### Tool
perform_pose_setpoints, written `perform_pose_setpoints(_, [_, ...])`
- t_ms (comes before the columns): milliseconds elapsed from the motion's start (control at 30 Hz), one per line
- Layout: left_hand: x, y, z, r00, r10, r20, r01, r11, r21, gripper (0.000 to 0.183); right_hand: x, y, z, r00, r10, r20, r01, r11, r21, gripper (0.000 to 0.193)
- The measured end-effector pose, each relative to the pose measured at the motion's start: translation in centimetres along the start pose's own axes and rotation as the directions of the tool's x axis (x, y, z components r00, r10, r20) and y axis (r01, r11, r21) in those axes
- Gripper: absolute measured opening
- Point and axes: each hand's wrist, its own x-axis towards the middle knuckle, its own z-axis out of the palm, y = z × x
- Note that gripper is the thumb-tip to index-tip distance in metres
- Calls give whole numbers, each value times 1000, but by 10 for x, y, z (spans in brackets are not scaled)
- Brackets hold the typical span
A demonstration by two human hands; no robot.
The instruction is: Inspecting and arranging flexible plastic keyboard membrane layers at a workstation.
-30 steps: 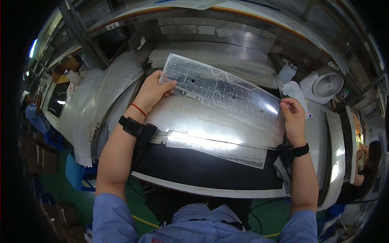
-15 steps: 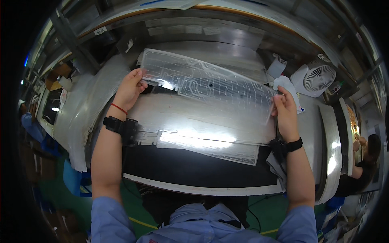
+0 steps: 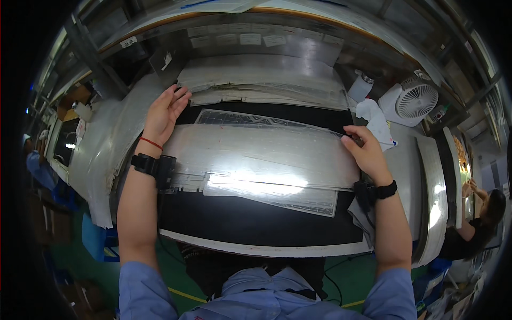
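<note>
A clear sheet (image 3: 240, 118) with a fine line pattern lies at the far edge of the middle pile of translucent sheets (image 3: 256, 149); I cannot tell whether its near part is over or under the pile. My left hand (image 3: 164, 114) is raised over the pile's far left corner, fingers stretched, holding nothing. At the right end of the pile, my right hand (image 3: 368, 153) has thumb and forefinger apart near the corner, with nothing visibly in them. Another patterned sheet (image 3: 272, 198) sticks out from the pile's near side over the black mat (image 3: 240, 221).
A further pile of sheets (image 3: 266, 72) lies at the back. More sheets (image 3: 120, 128) curve down at the left. At the back right stand a white fan (image 3: 410, 102), a bottle (image 3: 361, 87) and a crumpled white cloth (image 3: 375, 121). A person (image 3: 474, 224) sits far right.
The patterned clear sheet, held up between both hands before, now lies low at the middle pile. Both hands have let go of it, and the back pile shows fully.
</note>
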Motion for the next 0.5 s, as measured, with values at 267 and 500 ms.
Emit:
perform_pose_setpoints(267, [3, -3, -12, 999, -32, 0, 32, 982, 185, 28, -2, -14, -3, 986, -89, 139, 122, 960, -253, 49])
perform_pose_setpoints(500, [-2, -4, -8, 999, -35, 30, 25, 958, 285, 24, 3, 4, 6, 996, -89, -29, 80, 970, -232, 33])
